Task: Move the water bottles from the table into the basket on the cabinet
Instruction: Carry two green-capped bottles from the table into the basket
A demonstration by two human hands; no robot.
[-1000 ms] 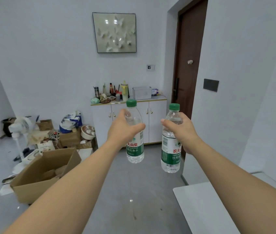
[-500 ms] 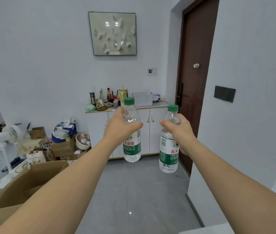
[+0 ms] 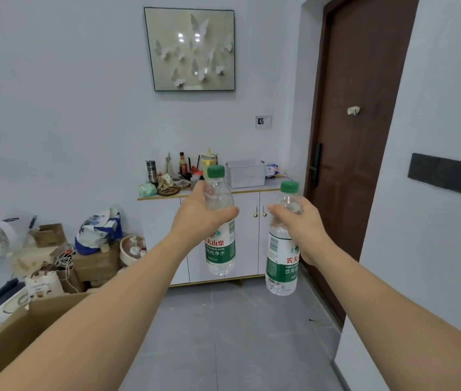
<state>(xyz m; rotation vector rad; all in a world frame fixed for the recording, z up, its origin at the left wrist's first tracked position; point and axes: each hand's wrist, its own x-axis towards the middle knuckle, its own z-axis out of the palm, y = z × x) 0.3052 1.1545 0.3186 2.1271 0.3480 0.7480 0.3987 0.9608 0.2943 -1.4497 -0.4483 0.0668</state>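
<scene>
Fingers (image 3: 276, 211) of each hand curl round an upright bottle's (image 3: 220, 241) shoulder.

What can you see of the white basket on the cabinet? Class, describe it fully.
The white basket is a rectangular, plastic-looking tub with small perforations in its front wall and a lipped rim. It stands upright on the white cabinet top, toward the right end, between a yellow-lidded jar and a small packet. Its inside is hidden. Nothing is seen gripping it.

Clear glossy plastic bottles (image 3: 220, 230), white perforated plastic basket (image 3: 245, 174), matt cardboard box (image 3: 23, 337).
</scene>
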